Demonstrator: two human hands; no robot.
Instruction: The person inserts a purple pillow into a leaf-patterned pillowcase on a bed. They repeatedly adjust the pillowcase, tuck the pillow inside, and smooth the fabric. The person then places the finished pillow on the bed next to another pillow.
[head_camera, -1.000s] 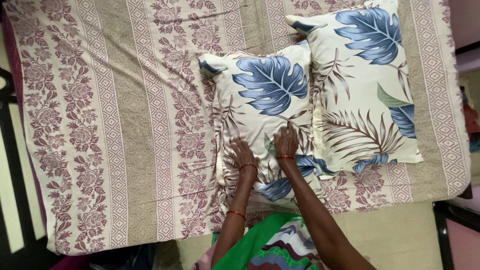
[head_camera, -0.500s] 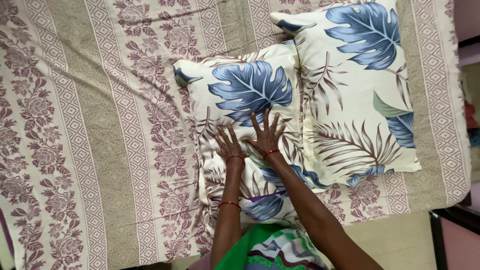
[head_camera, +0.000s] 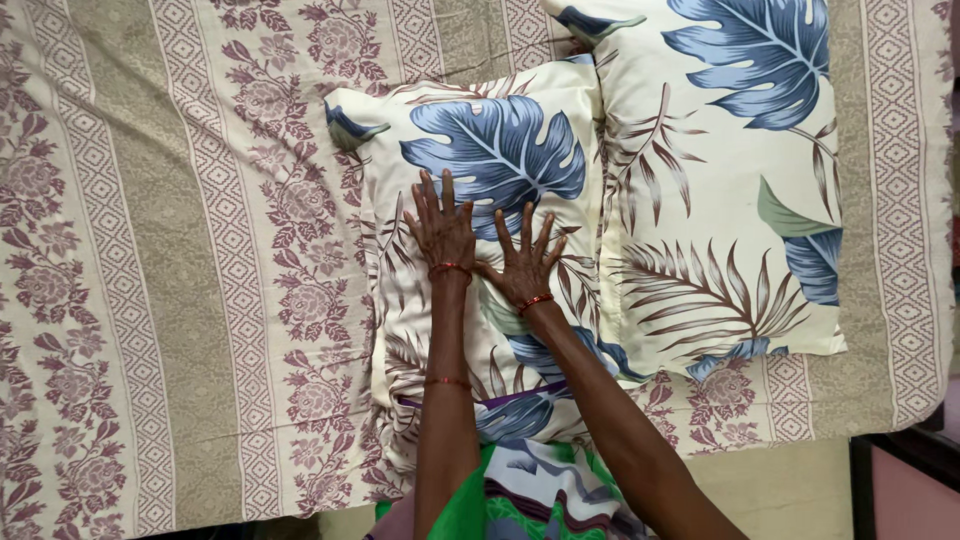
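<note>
— Where the leaf-print pillow (head_camera: 480, 250) lies on the bed (head_camera: 180, 250), how are the hands placed?

— The left hand (head_camera: 441, 228) and right hand (head_camera: 522, 262) are laid flat on it, fingers spread, nothing gripped. A second pillow (head_camera: 720, 180) is seen touching its right edge.

Both forearms are bare, without sleeves. The left hand (head_camera: 441, 228) carries a thin red-orange bangle at the wrist and a second one further up the forearm; the right hand (head_camera: 523, 268) carries one at the wrist. A green garment with purple, white and grey wavy patterning shows at the bottom edge.
</note>
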